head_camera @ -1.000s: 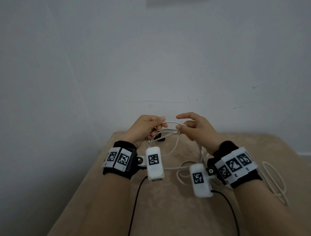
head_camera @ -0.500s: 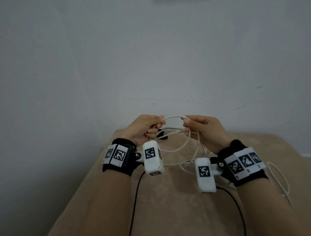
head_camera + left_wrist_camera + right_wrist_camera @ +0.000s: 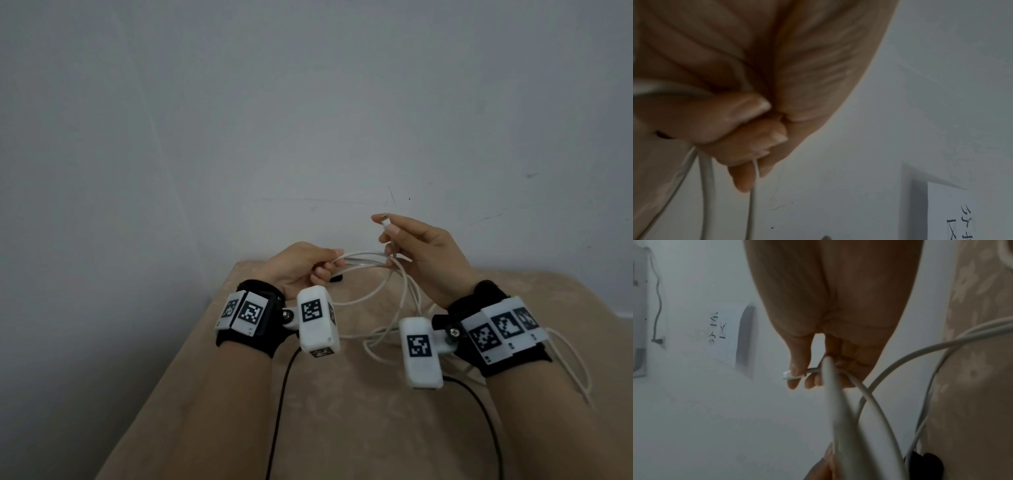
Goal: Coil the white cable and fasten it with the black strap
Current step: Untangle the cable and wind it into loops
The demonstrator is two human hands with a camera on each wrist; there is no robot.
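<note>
Meanwhile the left hand [image 3: 301, 267] gripped several loops of the white cable [image 3: 370, 258], its fingers [image 3: 748, 113] curled tight round the strands above the beige tabletop [image 3: 342, 411]. The right hand [image 3: 428, 253] pinched the cable's plug end [image 3: 386, 221] between thumb and forefinger, raised higher. Slack cable trailed onto the tabletop, and the black strap [image 3: 337, 278] lay there behind the left hand.

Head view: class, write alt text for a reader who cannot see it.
Two hands hold a white cable above a beige table: the left hand grips gathered loops, the right hand pinches the plug end. A black strap lies behind.
</note>
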